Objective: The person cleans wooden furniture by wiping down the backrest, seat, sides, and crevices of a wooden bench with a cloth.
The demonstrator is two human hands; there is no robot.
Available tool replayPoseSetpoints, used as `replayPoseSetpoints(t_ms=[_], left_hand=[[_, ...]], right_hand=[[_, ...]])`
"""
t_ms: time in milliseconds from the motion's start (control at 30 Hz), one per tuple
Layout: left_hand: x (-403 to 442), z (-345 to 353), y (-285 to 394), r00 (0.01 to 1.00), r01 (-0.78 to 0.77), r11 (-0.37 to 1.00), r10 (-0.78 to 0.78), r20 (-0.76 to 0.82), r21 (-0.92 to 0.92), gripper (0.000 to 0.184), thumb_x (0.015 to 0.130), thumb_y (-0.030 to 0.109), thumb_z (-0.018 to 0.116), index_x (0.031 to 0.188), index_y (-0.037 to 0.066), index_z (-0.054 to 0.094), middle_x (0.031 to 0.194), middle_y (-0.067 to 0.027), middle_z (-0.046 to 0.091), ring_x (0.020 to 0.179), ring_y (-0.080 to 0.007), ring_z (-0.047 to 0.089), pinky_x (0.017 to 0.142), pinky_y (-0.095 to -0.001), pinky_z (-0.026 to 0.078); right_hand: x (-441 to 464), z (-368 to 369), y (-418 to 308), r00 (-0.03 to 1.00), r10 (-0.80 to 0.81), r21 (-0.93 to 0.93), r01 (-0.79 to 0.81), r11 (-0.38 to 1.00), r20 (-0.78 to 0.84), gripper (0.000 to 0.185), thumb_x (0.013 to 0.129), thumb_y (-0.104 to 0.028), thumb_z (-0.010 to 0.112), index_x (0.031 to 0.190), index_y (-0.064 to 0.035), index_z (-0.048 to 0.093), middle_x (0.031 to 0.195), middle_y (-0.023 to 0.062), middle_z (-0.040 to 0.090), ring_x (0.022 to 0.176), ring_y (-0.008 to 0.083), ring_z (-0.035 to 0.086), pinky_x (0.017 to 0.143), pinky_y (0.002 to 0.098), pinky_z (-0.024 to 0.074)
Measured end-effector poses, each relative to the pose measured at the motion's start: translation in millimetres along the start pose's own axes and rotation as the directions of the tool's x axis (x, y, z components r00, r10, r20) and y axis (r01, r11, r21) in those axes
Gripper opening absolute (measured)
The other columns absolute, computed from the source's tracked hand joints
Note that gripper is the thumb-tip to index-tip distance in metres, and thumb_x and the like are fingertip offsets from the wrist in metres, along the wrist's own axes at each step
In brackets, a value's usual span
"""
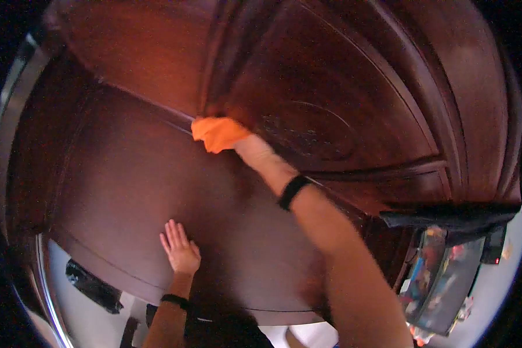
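Observation:
An orange cloth point(217, 133) is bunched in my right hand point(248, 145), which is stretched far forward. The cloth covers most of the fingers and presses near the seam where the flat dark wooden surface point(127, 174) meets the upright carved panel point(307, 127). My left hand point(181, 250) lies flat on the wood closer to me, fingers stretched out and holding nothing. Each wrist has a black band around it.
Raised mouldings frame the carved panel. A black cloth point(446, 217) drapes at the right above a glass-sided case point(446, 284) of blurred colourful items. At the lower left, a black bag-like object point(93, 287) lies on the pale floor.

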State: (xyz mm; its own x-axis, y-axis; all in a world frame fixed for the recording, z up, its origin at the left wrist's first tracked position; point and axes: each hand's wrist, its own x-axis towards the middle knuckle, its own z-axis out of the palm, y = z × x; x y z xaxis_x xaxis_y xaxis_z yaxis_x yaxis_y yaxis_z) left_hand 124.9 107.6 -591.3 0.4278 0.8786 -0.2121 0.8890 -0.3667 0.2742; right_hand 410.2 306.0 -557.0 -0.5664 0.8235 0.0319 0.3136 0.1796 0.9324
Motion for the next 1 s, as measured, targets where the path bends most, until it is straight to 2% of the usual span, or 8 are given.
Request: replayPoseSetpoints(t_ms=[67,200,333,567,733,800,867,1000], left_hand=[[0,-4,6,0.992,0.083,0.995,-0.088,0.093,0.054,0.065,0.085,0.019,0.046,0.139,-0.008,0.024,0.151,-0.0198,0.01,0.141,-0.0352,0.006,0.113,-0.0516,0.003],[-4,0,8,0.996,-0.027,0.996,0.033,-0.077,0.085,0.062,0.085,0.016,0.043,0.139,-0.007,0.023,0.151,-0.0189,0.012,0.14,-0.0348,0.009,0.113,-0.0508,0.005],[-4,11,10,0.972,-0.095,0.985,0.123,-0.201,0.141,0.065,0.084,0.013,0.045,0.14,-0.006,0.02,0.151,-0.0186,0.014,0.14,-0.0345,0.012,0.112,-0.0524,0.009],[33,18,-19,0.926,-0.341,0.935,0.317,-0.206,-0.092,0.068,0.074,0.0,0.052,0.138,0.003,0.029,0.144,-0.0217,0.024,0.133,-0.0403,0.023,0.108,-0.0517,0.02],[70,-284,317,0.157,-0.942,0.297,0.804,-0.574,0.158,0.057,0.075,-0.003,0.057,0.128,0.007,0.041,0.138,-0.0217,0.033,0.126,-0.0399,0.034,0.103,-0.0508,0.029],[52,-371,455,-0.237,-0.884,0.053,0.805,-0.544,0.464,0.052,0.07,-0.002,0.062,0.12,0.01,0.057,0.135,-0.018,0.039,0.127,-0.0401,0.034,0.104,-0.0467,0.03],[7,-417,555,-0.355,-0.826,-0.103,0.859,-0.369,0.555,0.071,0.063,0.008,0.075,0.129,0.021,0.052,0.146,-0.0146,0.027,0.133,-0.0428,0.023,0.109,-0.0488,0.021],[-20,-435,666,-0.329,-0.659,-0.189,0.943,-0.053,0.728,0.057,0.06,0.014,0.078,0.113,0.025,0.059,0.145,-0.007,0.03,0.129,-0.0401,0.029,0.103,-0.0545,0.029]], right_hand=[[0,40,-31,0.976,-0.21,0.697,0.189,0.692,-0.056,0.029,0.082,-0.015,0.048,0.111,-0.0151,0.053,0.11,-0.0039,0.055,0.099,0.0147,0.055,0.08,0.028,0.0453],[-156,18,-18,0.824,-0.146,0.637,-0.296,0.712,0.547,0.039,0.083,-0.023,0.05,0.122,-0.0162,0.051,0.114,-0.0029,0.056,0.106,0.0191,0.053,0.088,0.0342,0.0445],[-248,-82,252,0.838,0.543,0.613,-0.455,0.646,0.051,0.042,0.075,-0.036,0.066,0.115,-0.0238,0.061,0.107,-0.0004,0.058,0.096,0.0212,0.058,0.086,0.0405,0.0444],[-395,-88,228,0.407,0.861,0.305,-0.898,0.316,0.307,0.044,0.075,-0.042,0.064,0.113,-0.0208,0.061,0.112,0.0097,0.06,0.108,0.0318,0.054,0.089,0.0462,0.0428],[-371,-95,234,0.159,0.665,0.402,-0.886,-0.229,0.73,0.052,0.075,-0.038,0.062,0.119,-0.0136,0.052,0.113,0.0182,0.056,0.107,0.0373,0.053,0.087,0.0472,0.044],[-351,-100,241,0.102,0.942,0.611,-0.782,-0.123,0.319,0.034,0.086,-0.027,0.052,0.118,-0.0131,0.053,0.12,0.0125,0.055,0.111,0.0303,0.052,0.097,0.0458,0.0394],[-341,-105,286,0.202,0.917,0.919,-0.275,-0.283,0.343,0.043,0.087,-0.031,0.051,0.125,-0.0113,0.048,0.126,0.0135,0.051,0.119,0.0329,0.046,0.1,0.0458,0.0351],[-357,-55,274,0.572,0.729,0.868,-0.493,-0.06,0.376,0.049,0.086,-0.034,0.052,0.131,-0.0148,0.046,0.132,0.0094,0.048,0.125,0.0304,0.04,0.107,0.0434,0.0282]])
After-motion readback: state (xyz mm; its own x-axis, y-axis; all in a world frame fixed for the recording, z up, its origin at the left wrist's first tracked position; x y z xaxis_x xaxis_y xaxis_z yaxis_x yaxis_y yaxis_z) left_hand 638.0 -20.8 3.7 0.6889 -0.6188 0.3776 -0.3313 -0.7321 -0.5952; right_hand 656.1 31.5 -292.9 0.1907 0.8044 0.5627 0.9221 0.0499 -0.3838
